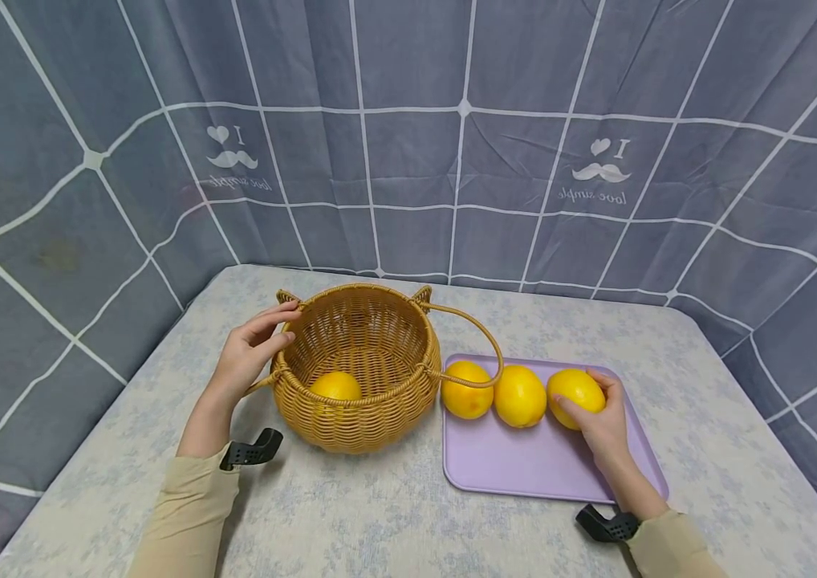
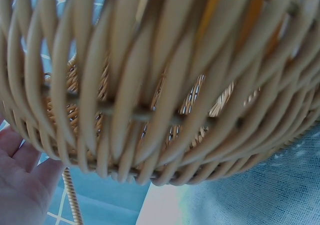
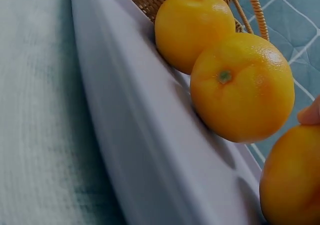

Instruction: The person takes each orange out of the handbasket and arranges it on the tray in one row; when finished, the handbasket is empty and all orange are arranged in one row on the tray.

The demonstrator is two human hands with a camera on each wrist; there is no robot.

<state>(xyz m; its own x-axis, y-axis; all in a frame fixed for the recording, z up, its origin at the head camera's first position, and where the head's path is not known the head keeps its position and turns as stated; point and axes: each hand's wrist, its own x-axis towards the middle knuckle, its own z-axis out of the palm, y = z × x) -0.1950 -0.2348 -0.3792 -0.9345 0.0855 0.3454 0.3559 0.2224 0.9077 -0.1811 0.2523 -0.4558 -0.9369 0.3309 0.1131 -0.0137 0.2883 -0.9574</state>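
A round wicker basket (image 1: 358,421) with two ear-like points stands left of the middle, one orange (image 1: 336,386) inside it. My left hand (image 1: 253,345) touches the basket's left rim, its fingers fairly straight; in the left wrist view, the basket's weave covers part of that hand (image 2: 25,185). To the right, a purple tray (image 1: 517,466) bears two oranges side by side, a left one (image 1: 467,401) and a middle one (image 1: 520,396). At the tray's right part my right hand (image 1: 607,417) holds a third orange (image 1: 573,393) between thumb and fingers. Whether this orange touches the tray, I cannot tell.
The basket's thin right handle (image 1: 488,337) hangs out over the tray's left corner and the left orange. A second handle (image 1: 260,385) sticks out below my left hand. A grey checked curtain (image 1: 408,160) rises behind the pale patterned table (image 1: 351,514).
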